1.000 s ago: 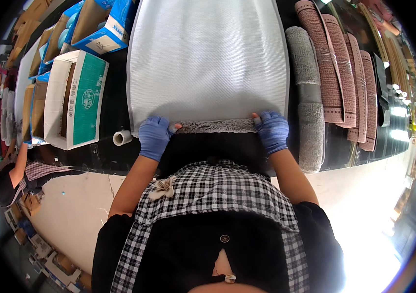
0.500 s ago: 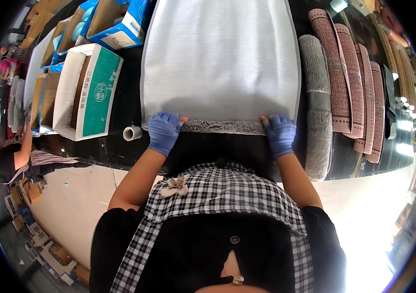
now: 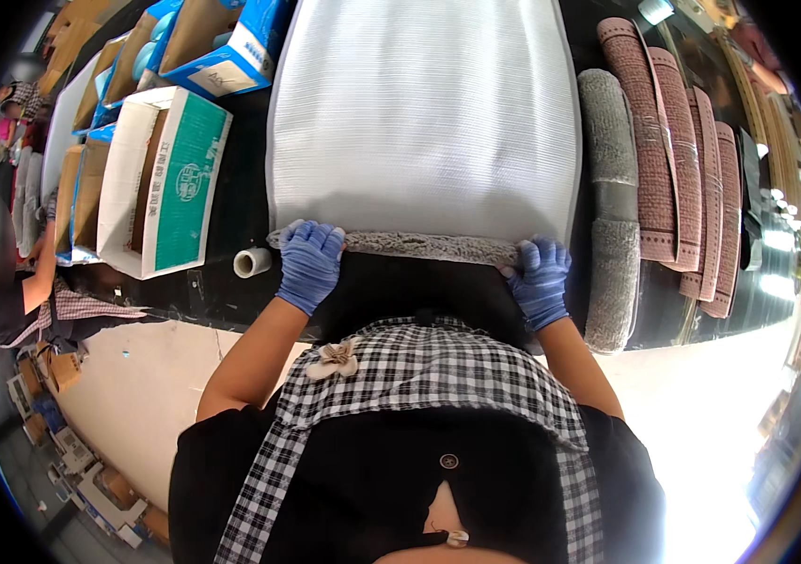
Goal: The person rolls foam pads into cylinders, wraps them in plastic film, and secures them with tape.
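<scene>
1. Left hand (image 3: 308,265), at 9 o'clock: blue-gloved, curled inward, its back facing up.
2. Right hand (image 3: 540,279), at 3 o'clock: blue-gloved, likewise curled, well apart from the left.
3. Left forearm (image 3: 255,352), at 8 o'clock: bare, angled toward 1.
4. Right forearm (image 3: 581,362), at 4 o'clock: bare, angled toward 11.

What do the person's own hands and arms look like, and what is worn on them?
The left hand and right hand wear blue gloves with paler streaks, ending near the wrists. The forearms are bare; short black sleeves cover the upper arms.
</scene>
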A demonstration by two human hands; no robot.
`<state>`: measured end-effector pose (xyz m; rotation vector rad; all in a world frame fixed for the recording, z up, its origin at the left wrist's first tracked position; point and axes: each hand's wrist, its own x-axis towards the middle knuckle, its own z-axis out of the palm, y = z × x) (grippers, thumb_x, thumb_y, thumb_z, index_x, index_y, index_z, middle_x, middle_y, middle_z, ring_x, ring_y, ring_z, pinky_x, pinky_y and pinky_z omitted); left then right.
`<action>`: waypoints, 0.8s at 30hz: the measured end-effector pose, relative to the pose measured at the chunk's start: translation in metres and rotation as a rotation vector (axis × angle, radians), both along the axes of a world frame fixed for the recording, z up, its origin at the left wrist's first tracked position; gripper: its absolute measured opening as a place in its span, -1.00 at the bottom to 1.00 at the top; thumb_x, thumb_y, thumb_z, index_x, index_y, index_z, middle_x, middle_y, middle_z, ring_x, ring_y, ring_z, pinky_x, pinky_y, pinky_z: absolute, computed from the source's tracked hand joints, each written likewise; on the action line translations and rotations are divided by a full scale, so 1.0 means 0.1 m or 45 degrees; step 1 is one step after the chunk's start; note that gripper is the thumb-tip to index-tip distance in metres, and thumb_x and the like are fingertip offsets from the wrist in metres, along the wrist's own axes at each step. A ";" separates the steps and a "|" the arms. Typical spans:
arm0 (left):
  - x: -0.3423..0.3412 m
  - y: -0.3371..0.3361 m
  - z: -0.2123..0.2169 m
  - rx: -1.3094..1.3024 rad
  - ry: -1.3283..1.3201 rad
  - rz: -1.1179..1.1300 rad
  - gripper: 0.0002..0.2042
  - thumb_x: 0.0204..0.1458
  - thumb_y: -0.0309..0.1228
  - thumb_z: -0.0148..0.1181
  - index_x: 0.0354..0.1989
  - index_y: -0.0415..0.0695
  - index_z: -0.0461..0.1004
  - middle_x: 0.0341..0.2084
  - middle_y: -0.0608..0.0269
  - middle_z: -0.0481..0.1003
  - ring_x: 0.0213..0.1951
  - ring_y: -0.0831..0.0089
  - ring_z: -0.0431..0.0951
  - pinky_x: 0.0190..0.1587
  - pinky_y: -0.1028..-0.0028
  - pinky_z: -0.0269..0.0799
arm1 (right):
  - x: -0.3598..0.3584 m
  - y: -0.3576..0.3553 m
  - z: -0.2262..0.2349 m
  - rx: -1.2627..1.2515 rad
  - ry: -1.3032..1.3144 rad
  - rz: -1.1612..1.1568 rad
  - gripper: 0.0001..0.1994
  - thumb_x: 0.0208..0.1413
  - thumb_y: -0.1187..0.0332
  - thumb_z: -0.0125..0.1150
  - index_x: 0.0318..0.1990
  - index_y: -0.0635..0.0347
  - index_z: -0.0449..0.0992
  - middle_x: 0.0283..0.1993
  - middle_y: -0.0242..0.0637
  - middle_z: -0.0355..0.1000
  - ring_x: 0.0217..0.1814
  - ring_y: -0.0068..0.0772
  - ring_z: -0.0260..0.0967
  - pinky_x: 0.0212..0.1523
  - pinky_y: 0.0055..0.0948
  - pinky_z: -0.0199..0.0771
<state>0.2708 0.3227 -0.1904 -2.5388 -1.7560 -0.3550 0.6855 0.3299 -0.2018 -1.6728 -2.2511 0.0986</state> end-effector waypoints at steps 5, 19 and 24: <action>0.08 0.28 0.09 -0.316 0.607 0.071 -0.84 0.05 -0.28 0.12 -0.23 0.10 0.57 -0.29 0.25 0.57 -0.21 0.16 0.55 -0.24 0.00 0.34 | -0.07 0.28 0.09 -0.072 -0.170 -0.046 -0.67 0.00 -0.12 0.32 -0.26 -0.14 0.58 -0.02 -0.32 0.42 0.02 -0.10 0.33 0.09 0.05 0.18; 0.09 0.36 0.00 -0.216 0.092 0.331 -0.74 0.06 -0.15 0.19 -0.24 -0.07 0.45 -0.31 0.06 0.47 -0.19 0.04 0.45 -0.10 0.00 0.29 | -0.24 0.65 0.15 0.150 -0.078 -0.144 -0.73 -0.02 -0.02 0.43 -0.47 -0.12 0.53 -0.44 -0.53 0.45 -0.25 -0.30 0.42 -0.14 -0.16 0.22; 0.11 0.08 0.09 0.158 0.001 0.149 -0.67 0.02 -0.11 0.23 -0.08 0.05 0.53 -0.13 0.19 0.52 0.00 0.11 0.48 0.06 -0.01 0.28 | -0.21 0.39 0.05 0.260 -0.023 -0.136 -0.65 -0.03 -0.10 0.40 -0.30 -0.10 0.52 -0.28 -0.44 0.46 -0.11 -0.24 0.39 -0.01 -0.08 0.22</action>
